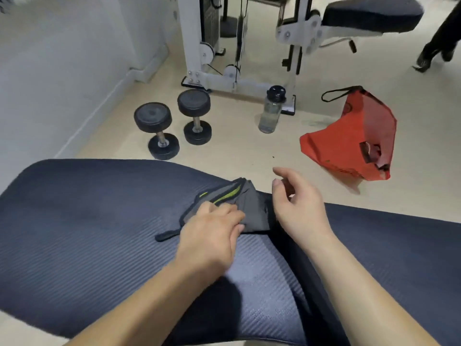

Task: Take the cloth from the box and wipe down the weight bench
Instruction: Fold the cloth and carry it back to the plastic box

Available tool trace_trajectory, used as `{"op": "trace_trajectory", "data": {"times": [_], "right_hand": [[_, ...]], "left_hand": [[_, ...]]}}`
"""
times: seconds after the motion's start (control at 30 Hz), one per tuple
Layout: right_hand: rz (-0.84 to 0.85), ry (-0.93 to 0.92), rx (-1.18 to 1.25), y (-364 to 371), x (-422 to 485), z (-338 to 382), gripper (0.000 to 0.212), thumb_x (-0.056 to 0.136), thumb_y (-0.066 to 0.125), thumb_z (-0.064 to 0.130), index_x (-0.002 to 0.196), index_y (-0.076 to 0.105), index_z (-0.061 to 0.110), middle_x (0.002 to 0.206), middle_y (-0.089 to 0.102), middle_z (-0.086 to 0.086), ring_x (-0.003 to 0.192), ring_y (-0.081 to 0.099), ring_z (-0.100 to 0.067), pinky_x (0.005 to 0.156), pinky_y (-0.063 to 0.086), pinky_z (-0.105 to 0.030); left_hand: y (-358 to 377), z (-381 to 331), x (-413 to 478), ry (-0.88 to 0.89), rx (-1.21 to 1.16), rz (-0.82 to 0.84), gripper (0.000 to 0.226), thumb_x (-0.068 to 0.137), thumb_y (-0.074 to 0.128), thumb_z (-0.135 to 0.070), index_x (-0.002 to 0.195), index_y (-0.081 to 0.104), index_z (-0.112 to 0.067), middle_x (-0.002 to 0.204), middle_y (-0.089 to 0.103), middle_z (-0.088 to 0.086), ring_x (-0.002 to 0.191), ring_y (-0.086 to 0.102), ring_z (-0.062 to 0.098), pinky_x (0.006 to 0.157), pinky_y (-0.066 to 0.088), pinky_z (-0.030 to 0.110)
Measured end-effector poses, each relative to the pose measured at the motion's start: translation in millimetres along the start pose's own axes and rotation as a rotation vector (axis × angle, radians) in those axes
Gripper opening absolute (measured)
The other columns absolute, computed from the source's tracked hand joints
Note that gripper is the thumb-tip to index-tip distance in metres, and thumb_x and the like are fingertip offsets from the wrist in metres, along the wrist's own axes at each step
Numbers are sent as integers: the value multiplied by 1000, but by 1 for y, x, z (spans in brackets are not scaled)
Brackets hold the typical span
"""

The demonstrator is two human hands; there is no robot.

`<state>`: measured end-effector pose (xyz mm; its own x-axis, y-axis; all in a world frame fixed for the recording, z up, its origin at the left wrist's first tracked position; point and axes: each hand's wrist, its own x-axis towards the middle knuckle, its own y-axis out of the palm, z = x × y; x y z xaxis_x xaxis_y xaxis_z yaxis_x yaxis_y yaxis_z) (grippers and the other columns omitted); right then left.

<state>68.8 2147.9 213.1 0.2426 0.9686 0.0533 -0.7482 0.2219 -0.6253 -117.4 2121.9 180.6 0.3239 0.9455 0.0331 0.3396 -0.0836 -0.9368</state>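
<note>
Two bare forearms reach over the weight bench (74, 233), its dark ribbed pad filling the foreground. On the pad lies a grey cloth (252, 211) with black edging and a green stripe. Her or his left hand (209, 236) presses flat on it, fingers spread rather than pinching. Just beside it the right hand (296, 206) hovers loosely open, holding nothing. Beyond, on the floor, stand two dumbbells (174, 123), a water bottle (270, 111) and a red bag (354, 138).
</note>
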Motion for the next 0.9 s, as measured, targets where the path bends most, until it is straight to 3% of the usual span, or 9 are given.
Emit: {"op": "trace_trajectory", "data": {"times": [0.1,0.17,0.23,0.33,0.5,0.63,0.73,0.8,0.9], "right_hand": [[55,176,128,-18,-22,11,23,103,61,14,121,75,16,103,76,-6,77,61,-2,80,52,-21],[156,299,221,-43,-34,34,19,102,63,10,117,75,14,95,74,-5,72,58,-1,70,47,-11],[231,437,277,-83,-32,62,15,102,63,13,110,75,17,86,69,2,76,59,-6,70,47,-14],[273,568,346,-162,-19,108,13,103,65,22,111,74,17,84,62,6,80,57,-11,73,46,-20],[440,725,558,-291,-12,191,59,95,71,51,129,67,3,115,70,2,106,65,-12,97,51,-33],[527,973,946,-387,-22,259,55,96,68,53,131,73,10,120,81,-8,107,79,-17,90,61,-29],[485,1037,1171,-446,-34,286,58,92,69,50,130,74,6,126,78,-18,118,75,-30,109,51,-42],[390,995,1176,-468,-38,291,47,96,68,44,126,78,9,124,79,-17,116,76,-31,104,54,-43],[256,885,1110,-483,-38,292,38,102,65,31,132,70,8,124,79,-15,115,76,-30,96,62,-41]], "left_hand": [[-16,-35,-28,-4,-13,341,29,103,32,-38,118,56,-35,120,64,-15,108,52,18,87,53,36],[-40,-51,-35,-169,-219,525,31,104,37,-40,127,57,-35,120,68,-9,112,58,19,92,51,35],[-80,-69,-28,-350,-485,525,28,105,40,-38,121,62,-31,113,70,-7,104,63,15,91,50,31],[-172,-113,-1,-525,-811,397,26,108,42,-25,103,67,-23,97,73,-8,86,66,-3,74,49,11],[-339,-215,28,-729,-1399,488,29,109,40,-34,118,66,-27,116,78,0,107,74,16,81,56,35],[-435,-286,31,-737,-1774,582,35,108,42,-30,134,64,-23,133,71,9,125,66,28,110,44,46],[-475,-336,33,-683,-1834,636,36,107,43,-29,138,61,-20,137,68,11,125,65,31,108,50,46],[-484,-358,38,-665,-1759,644,35,107,43,-27,134,63,-18,131,72,11,118,70,28,88,62,39],[-484,-373,45,-633,-1631,633,34,107,45,-27,134,64,-19,130,73,9,119,69,27,96,57,42]]}}
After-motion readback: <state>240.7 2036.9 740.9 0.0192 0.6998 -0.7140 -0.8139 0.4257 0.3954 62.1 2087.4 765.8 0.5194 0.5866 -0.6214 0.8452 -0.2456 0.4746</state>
